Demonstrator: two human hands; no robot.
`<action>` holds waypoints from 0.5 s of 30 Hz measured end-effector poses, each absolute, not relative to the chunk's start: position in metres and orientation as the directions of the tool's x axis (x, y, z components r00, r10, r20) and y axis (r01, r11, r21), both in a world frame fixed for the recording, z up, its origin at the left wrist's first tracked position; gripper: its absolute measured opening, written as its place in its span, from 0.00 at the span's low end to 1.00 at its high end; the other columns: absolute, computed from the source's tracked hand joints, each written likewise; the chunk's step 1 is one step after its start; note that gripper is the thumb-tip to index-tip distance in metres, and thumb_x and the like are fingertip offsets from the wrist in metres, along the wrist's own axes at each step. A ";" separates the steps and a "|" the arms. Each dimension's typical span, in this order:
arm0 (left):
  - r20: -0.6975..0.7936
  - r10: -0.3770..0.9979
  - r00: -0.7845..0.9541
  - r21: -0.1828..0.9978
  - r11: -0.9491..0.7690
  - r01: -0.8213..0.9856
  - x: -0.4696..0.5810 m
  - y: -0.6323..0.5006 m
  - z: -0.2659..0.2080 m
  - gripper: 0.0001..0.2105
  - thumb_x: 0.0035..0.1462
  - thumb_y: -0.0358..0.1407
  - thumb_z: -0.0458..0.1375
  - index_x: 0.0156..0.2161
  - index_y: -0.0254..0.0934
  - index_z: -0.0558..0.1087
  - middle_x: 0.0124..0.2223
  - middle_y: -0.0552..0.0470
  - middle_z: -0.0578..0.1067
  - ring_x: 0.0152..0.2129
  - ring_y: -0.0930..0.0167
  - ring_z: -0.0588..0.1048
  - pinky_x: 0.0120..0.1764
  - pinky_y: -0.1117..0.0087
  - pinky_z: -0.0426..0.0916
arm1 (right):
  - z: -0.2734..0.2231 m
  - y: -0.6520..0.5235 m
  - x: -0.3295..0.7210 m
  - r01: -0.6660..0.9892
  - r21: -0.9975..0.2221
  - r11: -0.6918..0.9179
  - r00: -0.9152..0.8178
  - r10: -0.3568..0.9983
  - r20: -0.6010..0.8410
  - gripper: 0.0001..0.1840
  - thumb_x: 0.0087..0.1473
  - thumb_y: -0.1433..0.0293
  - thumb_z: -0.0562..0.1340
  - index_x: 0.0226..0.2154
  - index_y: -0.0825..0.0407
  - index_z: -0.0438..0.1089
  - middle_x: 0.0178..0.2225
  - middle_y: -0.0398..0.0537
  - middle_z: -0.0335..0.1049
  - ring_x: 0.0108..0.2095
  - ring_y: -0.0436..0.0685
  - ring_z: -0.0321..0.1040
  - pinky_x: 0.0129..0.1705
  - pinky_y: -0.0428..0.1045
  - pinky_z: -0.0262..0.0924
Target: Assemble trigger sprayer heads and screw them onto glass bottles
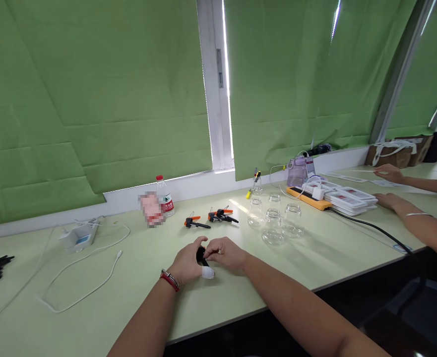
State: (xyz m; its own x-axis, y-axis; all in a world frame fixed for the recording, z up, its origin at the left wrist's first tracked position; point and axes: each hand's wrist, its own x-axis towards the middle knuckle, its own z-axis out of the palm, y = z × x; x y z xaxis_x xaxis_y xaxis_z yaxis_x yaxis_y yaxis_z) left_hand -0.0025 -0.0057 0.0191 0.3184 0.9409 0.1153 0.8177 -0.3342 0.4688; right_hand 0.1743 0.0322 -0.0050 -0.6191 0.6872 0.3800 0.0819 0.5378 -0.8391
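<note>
The left hand [188, 265] is curled in a half-open C around the black piece [201, 255], low over the table [236, 292]; bracing it there, wrist near the tabletop, should keep it from twisting. Orange-black parts [221, 215] lie just beyond. The right hand [225, 253] has its fingertips pinched together at the piece; what they grip I cannot tell, but small, light pushes would serve best, elbow clear of the jars [273, 233].

"山" — on red bottle label [169, 204]
</note>
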 end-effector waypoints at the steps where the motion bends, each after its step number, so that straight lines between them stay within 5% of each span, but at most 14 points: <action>1: 0.111 0.942 0.318 0.473 -0.331 0.816 -0.003 -0.006 0.019 0.40 0.34 0.44 0.65 0.55 0.42 0.57 0.40 0.50 0.73 0.34 0.63 0.73 0.34 0.68 0.65 | -0.006 0.032 0.174 0.082 -0.836 0.543 -0.619 0.685 0.384 0.10 0.44 0.76 0.61 0.29 0.49 0.76 0.31 0.43 0.72 0.34 0.53 0.68 0.40 0.48 0.62; 10: 0.102 0.936 0.338 0.514 -0.340 0.788 -0.005 -0.003 0.017 0.40 0.33 0.42 0.65 0.56 0.43 0.57 0.40 0.50 0.73 0.35 0.63 0.71 0.35 0.67 0.63 | -0.006 0.034 0.176 0.085 -0.719 0.690 -0.661 0.579 0.477 0.13 0.46 0.77 0.60 0.33 0.48 0.77 0.30 0.44 0.72 0.31 0.51 0.68 0.37 0.46 0.62; 15: 0.070 0.918 0.390 0.634 -0.343 0.693 -0.008 -0.002 0.019 0.41 0.34 0.41 0.64 0.56 0.42 0.56 0.37 0.52 0.71 0.32 0.66 0.69 0.34 0.68 0.62 | 0.001 0.029 0.177 0.109 -0.627 0.772 -0.694 0.511 0.508 0.13 0.48 0.76 0.60 0.35 0.48 0.77 0.30 0.45 0.72 0.31 0.51 0.67 0.36 0.46 0.62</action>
